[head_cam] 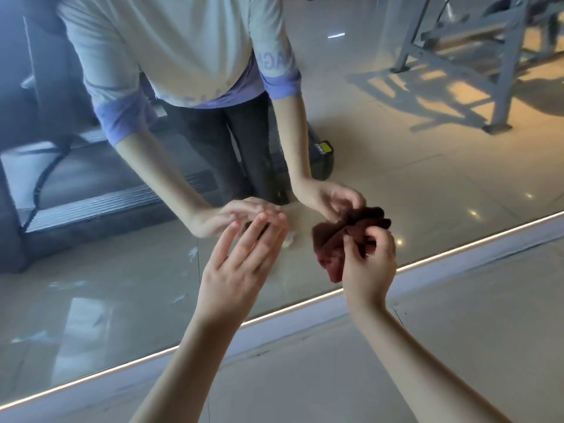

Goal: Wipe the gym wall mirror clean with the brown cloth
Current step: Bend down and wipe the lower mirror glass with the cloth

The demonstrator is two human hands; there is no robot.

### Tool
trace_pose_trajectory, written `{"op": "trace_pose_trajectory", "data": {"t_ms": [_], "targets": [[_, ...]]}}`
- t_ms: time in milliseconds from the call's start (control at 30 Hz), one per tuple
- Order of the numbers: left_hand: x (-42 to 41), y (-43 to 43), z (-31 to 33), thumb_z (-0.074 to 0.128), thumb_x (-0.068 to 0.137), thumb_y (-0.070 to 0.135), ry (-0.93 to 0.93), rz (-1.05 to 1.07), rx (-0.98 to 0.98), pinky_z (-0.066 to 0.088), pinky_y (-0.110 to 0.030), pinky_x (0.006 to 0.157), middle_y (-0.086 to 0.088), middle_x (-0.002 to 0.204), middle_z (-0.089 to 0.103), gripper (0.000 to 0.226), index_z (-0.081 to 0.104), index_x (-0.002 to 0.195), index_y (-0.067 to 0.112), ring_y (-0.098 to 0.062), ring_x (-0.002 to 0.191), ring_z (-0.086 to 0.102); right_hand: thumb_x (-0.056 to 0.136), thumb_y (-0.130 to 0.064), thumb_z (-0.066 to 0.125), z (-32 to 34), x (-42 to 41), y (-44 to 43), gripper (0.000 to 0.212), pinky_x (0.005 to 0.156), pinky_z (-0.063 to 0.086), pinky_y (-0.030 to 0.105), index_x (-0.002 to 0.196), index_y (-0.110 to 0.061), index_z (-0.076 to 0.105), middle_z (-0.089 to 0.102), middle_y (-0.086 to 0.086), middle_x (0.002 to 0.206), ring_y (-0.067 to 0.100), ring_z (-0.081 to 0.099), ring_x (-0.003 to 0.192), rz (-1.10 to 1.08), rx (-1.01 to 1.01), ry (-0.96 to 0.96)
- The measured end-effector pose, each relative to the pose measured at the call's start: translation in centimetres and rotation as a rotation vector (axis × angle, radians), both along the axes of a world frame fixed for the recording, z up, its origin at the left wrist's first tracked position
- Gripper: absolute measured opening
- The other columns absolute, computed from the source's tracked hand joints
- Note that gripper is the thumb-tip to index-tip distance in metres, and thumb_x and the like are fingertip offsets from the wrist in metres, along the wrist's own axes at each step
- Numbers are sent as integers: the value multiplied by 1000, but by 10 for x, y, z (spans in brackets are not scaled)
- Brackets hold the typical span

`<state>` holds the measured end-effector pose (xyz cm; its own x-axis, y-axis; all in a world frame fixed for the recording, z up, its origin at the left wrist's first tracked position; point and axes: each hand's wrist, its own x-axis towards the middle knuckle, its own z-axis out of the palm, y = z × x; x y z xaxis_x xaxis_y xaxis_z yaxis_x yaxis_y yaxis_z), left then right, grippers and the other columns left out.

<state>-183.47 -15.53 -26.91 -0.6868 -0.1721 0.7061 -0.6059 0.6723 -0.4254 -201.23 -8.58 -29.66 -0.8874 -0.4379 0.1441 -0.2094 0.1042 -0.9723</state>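
While the left hand lies spread, the right hand pinches the brown cloth, hanging lengthwise down.

Bare mirror above lit floor strip

Floor is glossy beige tile, pretty shiny. A thin light strip glows along the bottom edge of the mirror, with a grey ledge just below it. Reflected in the glass: a dark treadmill on the left and a grey metal frame top right throwing long shadows. There are warm orange light patches on the tiles around it, plus a few small bright glints.
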Motion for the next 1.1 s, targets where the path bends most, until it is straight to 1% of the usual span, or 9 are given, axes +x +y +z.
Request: {"op": "trace_pose_trajectory", "data": {"t_ms": [100,267,433,500,600,767,933,1000,1100], "targets": [[8,3,0,57,96,3,29,37,7,25,-42,119,-3,151,41,47,51,142,10,-21,142,29,88,-1,67,3,17,-1,21,70,33,-4,107,-3,61,55,4,111,10,50,93,9,-18,-11],[24,5,-1,72,88,6,79,93,20,25,-44,120,0,157,28,63,48,145,12,-21,142,31,83,3,71,6,35,-2,23,70,36,-1,95,-11,58,54,5,104,-13,50,88,174,-119,128],[36,2,-1,70,88,6,43,84,6,24,-45,120,-1,153,39,62,47,146,12,-21,142,31,86,-6,68,0,28,-8,37,89,36,3,120,1,56,48,12,119,21,51,110,-37,-170,46],[38,1,-2,70,88,9,37,81,-12,23,-45,120,-1,151,41,62,47,145,13,-21,142,31,81,-9,70,-1,49,-3,47,95,37,8,124,2,52,46,13,124,19,47,112,88,-171,132],[42,0,-2,70,88,8,38,87,-11,20,-47,121,-2,151,40,61,48,145,12,-21,143,30,80,-6,77,2,51,-4,41,90,51,33,113,-16,55,45,-11,116,16,51,107,203,-167,181],[63,-3,1,69,89,6,13,99,3,18,-47,122,-2,152,40,61,48,145,12,-21,143,28,83,0,73,12,43,-10,40,87,41,8,119,-1,57,51,3,116,19,55,104,-38,-229,115],[73,-3,1,71,88,7,11,97,-7,22,-48,120,-2,152,39,63,46,146,11,-21,143,27,79,0,74,9,90,-10,35,80,36,0,109,-8,58,50,2,108,-5,48,93,199,-175,301],[78,-5,0,70,88,6,5,98,-14,20,-47,121,-2,155,34,63,46,147,11,-21,144,27,79,-1,75,11,82,-11,35,80,36,2,107,-11,58,49,1,108,-8,48,95,199,-186,326],[86,-5,-1,71,87,4,1,97,-12,18,-47,123,-3,157,32,63,48,145,10,-22,145,27,82,-5,71,12,60,-16,38,93,43,19,118,-8,59,47,3,115,21,53,106,-21,-229,255]]}}
